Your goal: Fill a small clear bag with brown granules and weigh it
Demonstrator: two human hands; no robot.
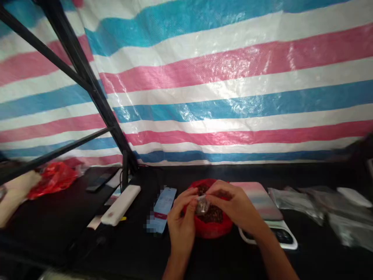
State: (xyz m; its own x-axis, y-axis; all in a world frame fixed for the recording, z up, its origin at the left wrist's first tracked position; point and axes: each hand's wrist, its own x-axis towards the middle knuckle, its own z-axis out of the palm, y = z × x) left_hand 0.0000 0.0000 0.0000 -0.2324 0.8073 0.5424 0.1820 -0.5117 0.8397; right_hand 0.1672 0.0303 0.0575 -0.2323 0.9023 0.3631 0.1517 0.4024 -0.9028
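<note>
1. **Item in hand:** a small, crumpled, clear plastic bag (202, 205), held between your hands just above a round red container (211, 229). It looks light, soft and thin-walled, and its film is likely to slip. Your best hold is its upper edge, pinched from both sides. Whether anything is inside it is hard to tell.
2. **Left hand:** your left hand (182, 217) is raised on the near left of the container, with the wrist below it and the palm turned inward. Its fingers (190, 194) are bent and nearly closed, pinching the bag's left side.
3. **Right hand:** your right hand (233, 200) reaches in from the right, with the back of the hand uppermost. Its fingers (214, 190) are bent inward and nearly closed on the bag's right side.
4. **Container contents:** loose dark brown granules (212, 214), small and rough, heaped inside and directly under the bag.
5. **Beside the hands:** a pale blue printed card (163, 208) lies just left of your left hand, and a long white rectangular block (120, 205) lies further left. A pastel striped flat pouch (258, 198) touches the container's right side.
6. **Surface:** all of these rest on a black worktop (239, 256).
</note>
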